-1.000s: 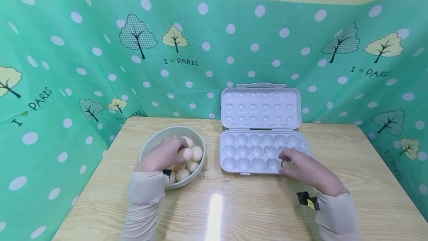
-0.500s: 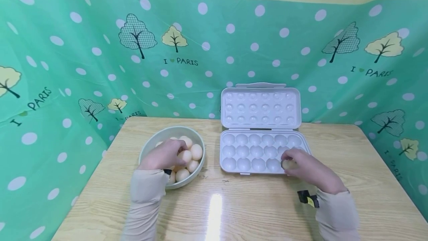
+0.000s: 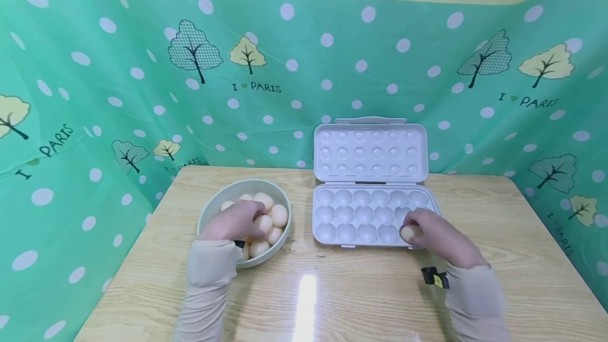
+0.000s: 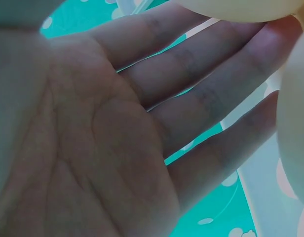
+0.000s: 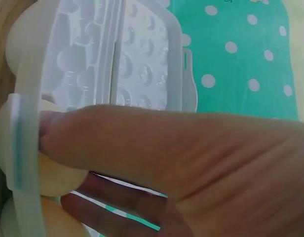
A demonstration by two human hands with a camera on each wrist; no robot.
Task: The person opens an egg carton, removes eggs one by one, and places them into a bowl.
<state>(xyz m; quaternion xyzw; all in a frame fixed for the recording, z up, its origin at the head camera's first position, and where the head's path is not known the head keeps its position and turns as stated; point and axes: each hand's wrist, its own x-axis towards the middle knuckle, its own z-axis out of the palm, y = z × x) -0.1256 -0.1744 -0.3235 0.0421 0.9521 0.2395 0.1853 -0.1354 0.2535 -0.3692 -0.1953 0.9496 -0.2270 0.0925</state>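
In the head view my left hand (image 3: 234,220) reaches into a pale bowl (image 3: 228,190) of eggs, with thumb and fingertips around an egg (image 3: 263,222). The left wrist view shows the long fingers (image 4: 181,61) almost straight, tips against eggs. My right hand (image 3: 436,230) pinches another egg (image 3: 410,234) at the near right of a lidded egg tray (image 3: 367,233). Seen from the right wrist, the thumb (image 5: 83,133) lies on that egg, fingers on its other side. Below it shows a second egg (image 5: 60,219), which my hand hides in the head view.
The tray's lid (image 3: 370,153) stands raised at the back, close to a green printed curtain (image 3: 294,41). Bowl and tray sit on a wooden table (image 3: 266,300), the bowl left of the tray.
My right hand has shifted slightly to the right, and more of its egg shows. Eggs in the bowl have shifted a little around my left hand, which stays nearly in place.
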